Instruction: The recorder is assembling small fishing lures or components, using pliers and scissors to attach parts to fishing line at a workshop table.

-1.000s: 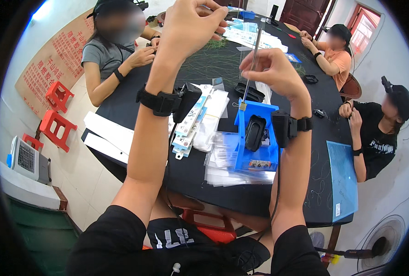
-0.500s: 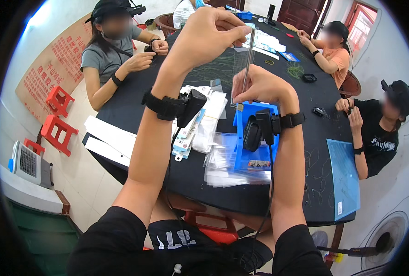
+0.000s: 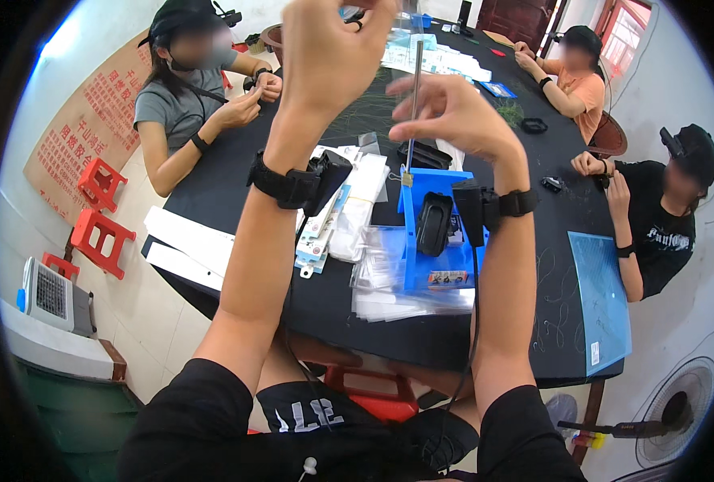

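Observation:
My left hand (image 3: 333,48) is raised high and closed on the top end of a thin grey cable (image 3: 415,64) that hangs straight down. Just right of it and lower, my right hand (image 3: 453,112) pinches the same cable. The cable's lower end reaches the top of a blue stand (image 3: 433,269) on the black table (image 3: 325,309); a black oval device (image 3: 435,223) sits in that stand. Both wrists wear black bands with small black units.
A stack of clear plastic bags (image 3: 377,285) lies under the stand, with white packets (image 3: 357,201) to its left. A blue cutting mat (image 3: 602,297) lies at the right. Three other people sit around the table. Red stools (image 3: 100,217) and a fan (image 3: 678,410) stand on the floor.
Both hands have lifted higher and closer to the camera, drawing the thin cable up from the blue stand. The right hand has slid up along it.

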A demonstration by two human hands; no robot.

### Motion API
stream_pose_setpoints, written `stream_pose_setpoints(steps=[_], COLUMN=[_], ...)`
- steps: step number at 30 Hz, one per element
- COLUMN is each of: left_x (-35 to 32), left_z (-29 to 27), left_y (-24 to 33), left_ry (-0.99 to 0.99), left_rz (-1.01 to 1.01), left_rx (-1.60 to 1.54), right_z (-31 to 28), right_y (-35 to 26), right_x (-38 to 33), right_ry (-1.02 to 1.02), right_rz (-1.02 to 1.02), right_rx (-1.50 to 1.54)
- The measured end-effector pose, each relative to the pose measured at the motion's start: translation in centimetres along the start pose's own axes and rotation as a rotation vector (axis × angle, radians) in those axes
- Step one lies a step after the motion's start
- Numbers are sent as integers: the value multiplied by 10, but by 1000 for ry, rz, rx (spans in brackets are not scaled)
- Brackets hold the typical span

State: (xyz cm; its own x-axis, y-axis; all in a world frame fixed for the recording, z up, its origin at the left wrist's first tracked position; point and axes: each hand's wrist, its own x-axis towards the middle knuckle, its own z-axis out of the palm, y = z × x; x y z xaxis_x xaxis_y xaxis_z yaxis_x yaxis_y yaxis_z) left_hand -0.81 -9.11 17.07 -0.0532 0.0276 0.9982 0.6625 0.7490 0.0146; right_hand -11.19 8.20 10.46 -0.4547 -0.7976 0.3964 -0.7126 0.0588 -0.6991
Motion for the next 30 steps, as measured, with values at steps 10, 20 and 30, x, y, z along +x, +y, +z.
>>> stream_pose_setpoints(steps=[10, 20, 30], left_x=[18, 6, 12], left_z=[-26, -5, -13], left_y=[75, 78, 75], left_ry=[-27, -238, -157], left_rz=[-380, -548, -487], left_rx=[-532, -656, -498], right_z=[-36, -63, -86], right_y=[-72, -66, 73], right_x=[-39, -57, -59], right_ry=[213, -31, 146], right_rz=[-766, -334, 449], right_rx=[615, -32, -417])
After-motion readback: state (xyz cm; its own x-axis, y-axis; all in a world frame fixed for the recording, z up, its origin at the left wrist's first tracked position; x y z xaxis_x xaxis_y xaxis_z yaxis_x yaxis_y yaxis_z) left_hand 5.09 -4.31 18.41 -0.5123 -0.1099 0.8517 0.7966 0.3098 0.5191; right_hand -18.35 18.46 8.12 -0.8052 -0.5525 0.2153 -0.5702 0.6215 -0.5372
